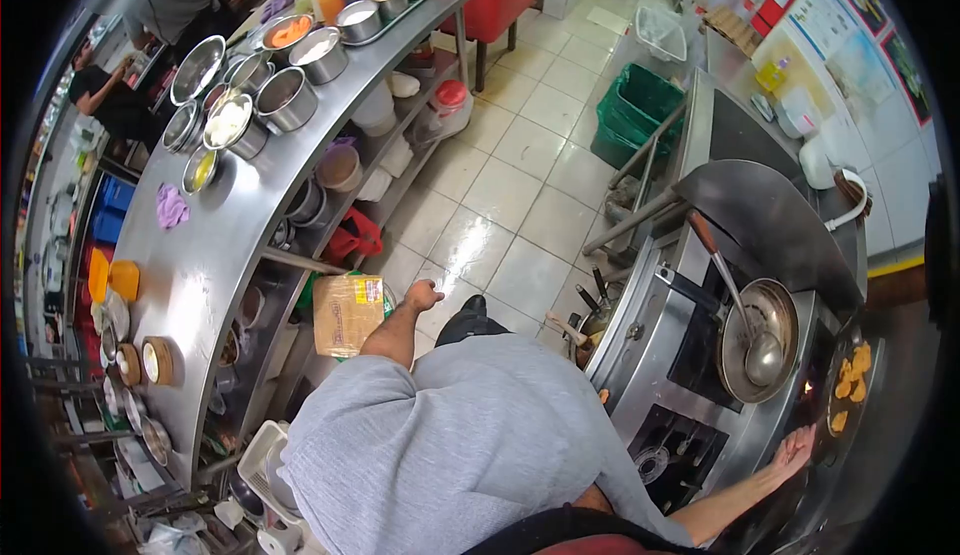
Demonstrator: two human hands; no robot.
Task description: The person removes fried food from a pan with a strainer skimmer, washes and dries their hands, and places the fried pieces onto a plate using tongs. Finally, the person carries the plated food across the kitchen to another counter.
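Note:
My left hand [425, 295] hangs low over the tiled floor with its fingers loosely curled in. Nothing shows in it. Just left of that forearm is a brown cardboard box [345, 317] with a yellow label. My right hand [795, 448] reaches out at the stove's right side, fingers stretched and holding nothing. Beyond its fingertips, golden fried pieces [852, 375] lie on a dark metal tray or pan. A wok [735, 355] rests on the stove, and a ladle [764, 355] with a wooden handle lies in it.
On the left, a long steel counter [200, 265] carries metal pots, bowls, sauce bottles and a purple cloth [172, 206]. Below it are shelves with tubs. A green bin [640, 105] stands ahead by the stove. Tiled floor [490, 195] runs between. Other people work at far left.

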